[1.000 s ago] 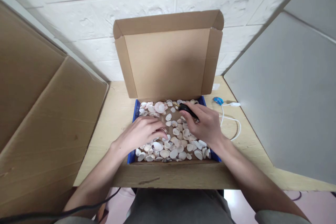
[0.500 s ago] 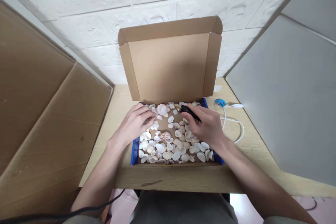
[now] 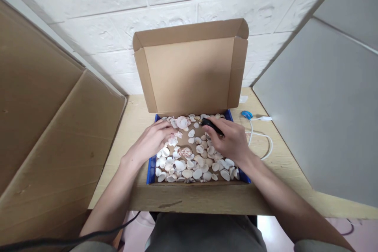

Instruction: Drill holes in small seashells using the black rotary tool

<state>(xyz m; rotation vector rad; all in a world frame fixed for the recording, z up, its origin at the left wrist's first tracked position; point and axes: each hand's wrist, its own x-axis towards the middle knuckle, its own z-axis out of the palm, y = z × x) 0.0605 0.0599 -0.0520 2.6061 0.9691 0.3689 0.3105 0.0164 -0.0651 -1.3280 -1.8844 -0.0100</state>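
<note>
our open, blue-sided brown cardboard box (image 3: 190,75)
our left hand (image 3: 152,138) curls, grip unclear to us; our right hand (image 3: 232,139) holds a slim black-handled tool (image 3: 211,125), best kept clear of the pale, rounded seashells (image 3: 197,173) inside the box.

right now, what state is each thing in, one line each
Cardboard box, open
Lid, raised, tilted back
Seashells, unevenly spread in the box
Black tool, held, tip leftward
Left hand, fingers bent over seashells, grip hidden
Right hand, closed around that tool
White cable, curved loosely
Blue object, lying beside the box
</note>
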